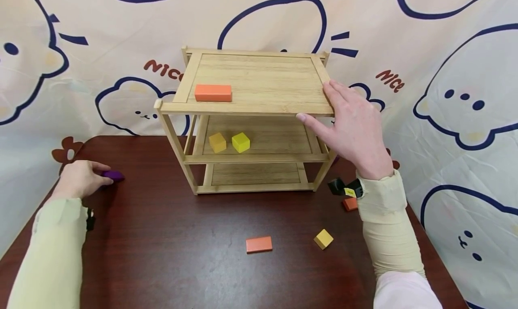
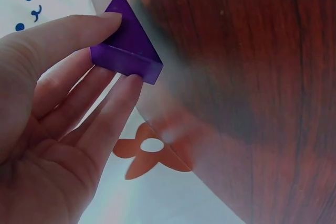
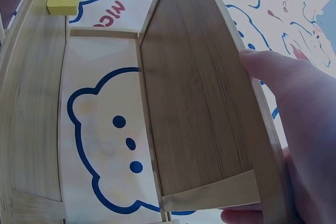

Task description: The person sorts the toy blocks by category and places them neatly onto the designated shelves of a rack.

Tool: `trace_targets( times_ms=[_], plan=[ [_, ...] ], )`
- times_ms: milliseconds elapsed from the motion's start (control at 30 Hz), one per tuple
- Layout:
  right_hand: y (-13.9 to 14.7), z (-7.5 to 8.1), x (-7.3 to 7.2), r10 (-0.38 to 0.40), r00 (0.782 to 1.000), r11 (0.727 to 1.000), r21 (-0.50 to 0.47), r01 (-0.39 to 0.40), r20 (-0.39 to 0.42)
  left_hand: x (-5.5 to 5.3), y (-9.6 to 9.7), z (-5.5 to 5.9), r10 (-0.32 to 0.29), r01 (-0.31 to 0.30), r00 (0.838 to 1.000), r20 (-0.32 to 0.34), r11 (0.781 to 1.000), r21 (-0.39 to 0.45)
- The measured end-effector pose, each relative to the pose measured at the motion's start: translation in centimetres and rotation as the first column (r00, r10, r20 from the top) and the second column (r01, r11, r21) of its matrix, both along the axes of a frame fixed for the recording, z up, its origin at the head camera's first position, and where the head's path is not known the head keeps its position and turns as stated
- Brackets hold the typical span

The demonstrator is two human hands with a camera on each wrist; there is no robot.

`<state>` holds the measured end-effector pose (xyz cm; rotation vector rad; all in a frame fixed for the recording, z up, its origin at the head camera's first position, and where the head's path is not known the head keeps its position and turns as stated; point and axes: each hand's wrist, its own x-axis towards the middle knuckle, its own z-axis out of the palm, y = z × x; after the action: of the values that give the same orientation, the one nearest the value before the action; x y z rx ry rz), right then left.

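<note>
At the far left of the table, my left hand [image 1: 78,179] pinches a purple triangular block [image 2: 131,45] between thumb and fingertips, close to the table's edge. My right hand [image 1: 356,127] grips the front right corner of a three-tier wooden shelf [image 1: 263,107], the thumb along the front edge and the fingers over the right end. An orange rectangular block [image 1: 213,93] lies on the top tier at the left. On the middle tier sit an orange-yellow cube [image 1: 217,143] and a yellow cube [image 1: 241,142], side by side.
In front of the shelf, an orange-red rectangular block [image 1: 259,244] and a yellow cube [image 1: 323,239] lie on the dark table [image 1: 170,255]. A red block [image 1: 350,204] is partly hidden by the right wrist. Printed cloth [image 1: 453,156] hangs around the table.
</note>
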<state>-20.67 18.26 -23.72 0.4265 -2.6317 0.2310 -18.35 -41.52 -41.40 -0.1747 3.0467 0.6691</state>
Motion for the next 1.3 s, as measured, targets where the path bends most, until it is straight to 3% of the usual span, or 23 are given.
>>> trace_targets(
  times_ms=[367,633,833,1300],
  plan=[
    [0.0,-0.1,0.0,0.004,1.0,1.0,-0.003,-0.004,0.0,0.6,2.5,0.9,-0.056,0.054,0.997,0.051,0.998,0.035],
    [0.2,-0.1,0.0,0.006,1.0,1.0,-0.007,-0.006,-0.009,0.9,4.5,2.0,-0.105,0.103,0.993,0.044,0.993,0.055],
    [0.3,-0.1,0.0,0.009,1.0,1.0,-0.005,-0.01,-0.023,1.2,5.7,2.1,-0.133,0.131,0.99,0.034,0.989,0.063],
    [0.2,-0.1,-0.1,0.021,0.999,1.0,-0.007,-0.022,-0.034,2.5,8.6,2.4,-0.24,0.246,0.965,-0.102,0.968,0.055]
  ],
)
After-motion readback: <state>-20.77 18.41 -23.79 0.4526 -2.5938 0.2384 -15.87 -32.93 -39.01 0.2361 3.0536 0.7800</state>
